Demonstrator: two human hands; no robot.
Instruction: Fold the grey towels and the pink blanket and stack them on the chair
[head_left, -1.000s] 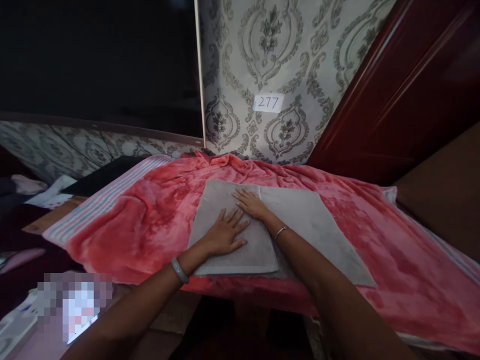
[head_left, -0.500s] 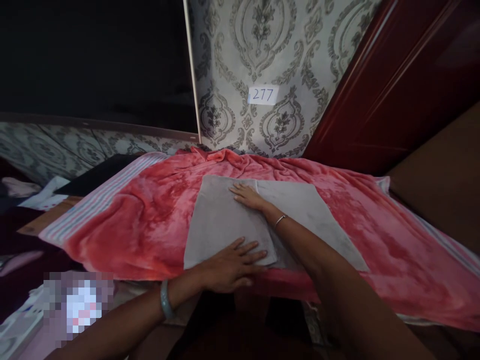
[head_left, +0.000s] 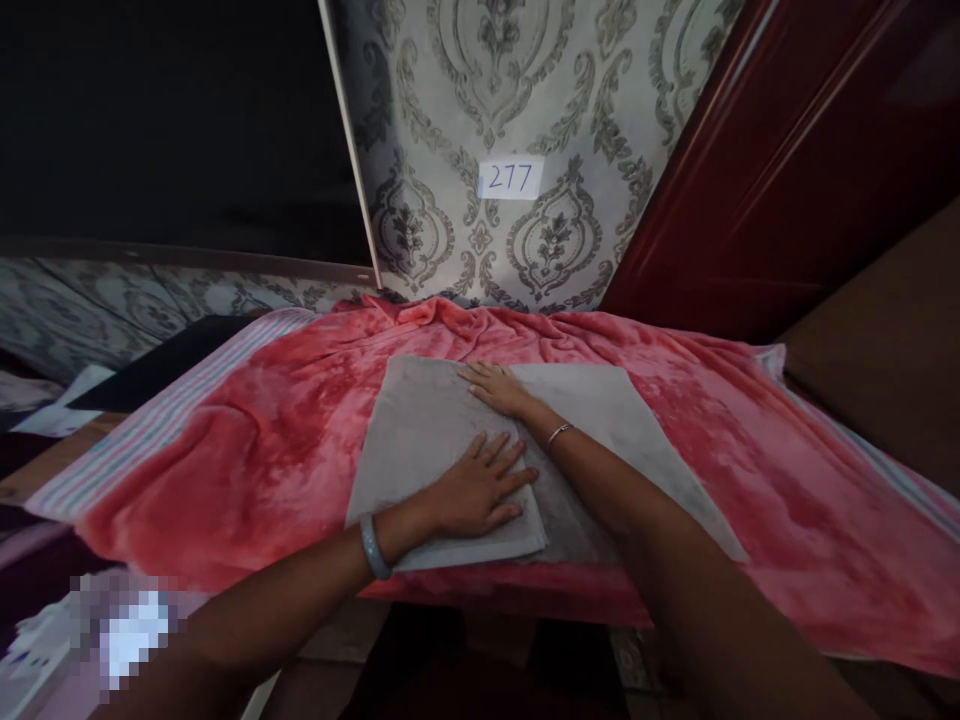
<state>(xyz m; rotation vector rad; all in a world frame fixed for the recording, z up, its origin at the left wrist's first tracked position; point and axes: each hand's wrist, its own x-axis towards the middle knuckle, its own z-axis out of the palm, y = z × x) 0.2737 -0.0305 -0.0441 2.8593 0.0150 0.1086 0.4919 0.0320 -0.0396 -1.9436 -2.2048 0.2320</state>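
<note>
While flat on the folded grey cloth (head_left: 420,430), left hand (head_left: 474,492) and right hand (head_left: 498,389) splayed, unclenched

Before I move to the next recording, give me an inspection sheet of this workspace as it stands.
Surface: red-pink plush blanket, striped along its left border, wrinkled at its far side.
Things handled: grey cloth, its left part folded over; layer count unclear.
Clutter: black flat item at left; lower-left corner partly pixelated.
Hands: left hand and right hand both palm-down on the folded part.
Cables: thin dark lines below the television; cannot tell if cables.
Surroundings: damask-patterned wallpaper, "277" card, glossy dark-red panel at right.
</note>
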